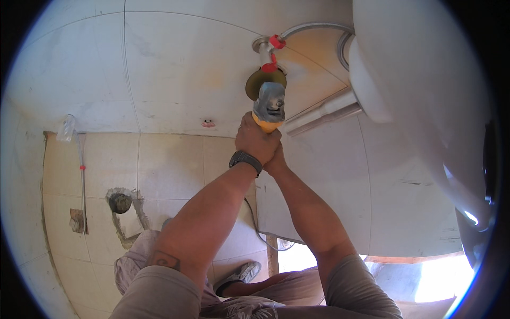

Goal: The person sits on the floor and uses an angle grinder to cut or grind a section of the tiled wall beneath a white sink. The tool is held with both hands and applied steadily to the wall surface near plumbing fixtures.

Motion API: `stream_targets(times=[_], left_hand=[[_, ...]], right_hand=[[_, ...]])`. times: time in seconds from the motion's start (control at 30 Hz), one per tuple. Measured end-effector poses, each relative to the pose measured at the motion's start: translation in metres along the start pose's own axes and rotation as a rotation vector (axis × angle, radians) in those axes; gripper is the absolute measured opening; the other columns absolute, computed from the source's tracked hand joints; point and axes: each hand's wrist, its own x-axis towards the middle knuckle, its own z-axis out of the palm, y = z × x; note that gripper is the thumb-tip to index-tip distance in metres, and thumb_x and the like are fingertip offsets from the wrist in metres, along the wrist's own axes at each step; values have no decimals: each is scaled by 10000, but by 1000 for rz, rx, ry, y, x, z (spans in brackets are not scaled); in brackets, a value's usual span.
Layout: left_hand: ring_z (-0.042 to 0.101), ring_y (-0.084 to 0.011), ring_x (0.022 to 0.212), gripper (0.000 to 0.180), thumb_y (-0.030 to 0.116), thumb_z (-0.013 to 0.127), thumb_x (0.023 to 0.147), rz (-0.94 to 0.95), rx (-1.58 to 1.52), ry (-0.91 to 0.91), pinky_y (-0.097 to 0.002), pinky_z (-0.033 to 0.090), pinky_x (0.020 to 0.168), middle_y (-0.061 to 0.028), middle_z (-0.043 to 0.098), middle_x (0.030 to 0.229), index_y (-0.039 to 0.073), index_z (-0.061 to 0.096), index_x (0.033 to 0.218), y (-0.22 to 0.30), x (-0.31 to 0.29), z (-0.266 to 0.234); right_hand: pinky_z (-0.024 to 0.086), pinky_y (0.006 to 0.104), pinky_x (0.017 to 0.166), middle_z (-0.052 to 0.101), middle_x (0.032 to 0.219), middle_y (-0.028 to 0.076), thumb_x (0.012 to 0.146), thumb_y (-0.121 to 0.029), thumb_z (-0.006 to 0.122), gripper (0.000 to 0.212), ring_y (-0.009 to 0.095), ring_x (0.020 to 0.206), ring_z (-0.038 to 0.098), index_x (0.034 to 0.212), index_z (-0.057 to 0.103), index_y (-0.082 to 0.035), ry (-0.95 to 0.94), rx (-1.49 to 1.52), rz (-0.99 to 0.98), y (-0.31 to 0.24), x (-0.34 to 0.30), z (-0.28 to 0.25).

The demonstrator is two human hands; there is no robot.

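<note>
Both arms reach forward around an angle grinder (pixel 269 103) with a grey head and a yellow body. My left hand (pixel 256 139), with a dark watch on its wrist, wraps round the yellow body just behind the head. Behind and partly under it, my right hand (pixel 277 159) closes on the grinder's rear part, mostly hidden by the left. The grinder's round disc (pixel 260 84) stands close to the tiled wall (pixel 186 58), right below an angle valve (pixel 264 49) with red parts. Whether the disc touches the wall or valve, I cannot tell.
A braided hose (pixel 319 25) runs from the valve toward a white ceramic fixture (pixel 425 95). A metal drain pipe (pixel 324 112) enters the wall below it. Left on the floor lie a round drain hole (pixel 120 202) and a hand shower hose (pixel 82 186). A cable (pixel 255 220) trails near my shoe (pixel 246 272).
</note>
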Motion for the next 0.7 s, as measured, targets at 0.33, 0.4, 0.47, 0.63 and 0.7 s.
stream_targets(times=[0.33, 0.4, 0.47, 0.63, 0.7], left_hand=[[707, -455, 1079, 653, 298, 832, 790, 15, -16, 12, -523, 581, 933, -261, 678, 1192, -23, 527, 1270, -4, 1, 1], [709, -455, 1073, 660, 318, 841, 792, 23, -3, 24, -519, 584, 926, -260, 680, 1185, -24, 529, 1263, -4, 1, 2], [707, -457, 1076, 670, 333, 847, 793, 24, -10, 20, -522, 582, 928, -261, 679, 1185, -24, 529, 1262, -5, 2, 3], [703, -464, 1079, 699, 368, 859, 788, 22, -18, 8, -527, 578, 929, -264, 676, 1182, -28, 528, 1259, -7, 2, 4], [701, -466, 1079, 710, 380, 861, 785, 29, -25, 6, -529, 577, 927, -265, 675, 1181, -30, 527, 1259, -9, 3, 4]], right_hand=[[462, 381, 1133, 621, 1428, 122, 844, -177, 896, 668, 232, 1356, 575, 1407, 561, -44, -15, 124, -3, -4, -3, 0], [464, 381, 1132, 615, 1432, 122, 845, -177, 895, 685, 231, 1355, 574, 1419, 546, -40, -19, 64, -2, -3, -2, 0], [465, 379, 1130, 606, 1440, 123, 847, -177, 893, 709, 229, 1355, 573, 1436, 524, -36, -7, 65, 13, -2, -2, 1], [466, 375, 1128, 594, 1449, 130, 846, -183, 893, 749, 236, 1359, 572, 1459, 490, -32, 15, 148, 3, 2, -2, 5], [471, 377, 1122, 606, 1438, 136, 841, -187, 897, 744, 241, 1353, 581, 1451, 500, -32, 16, 276, 13, 4, -1, 6]])
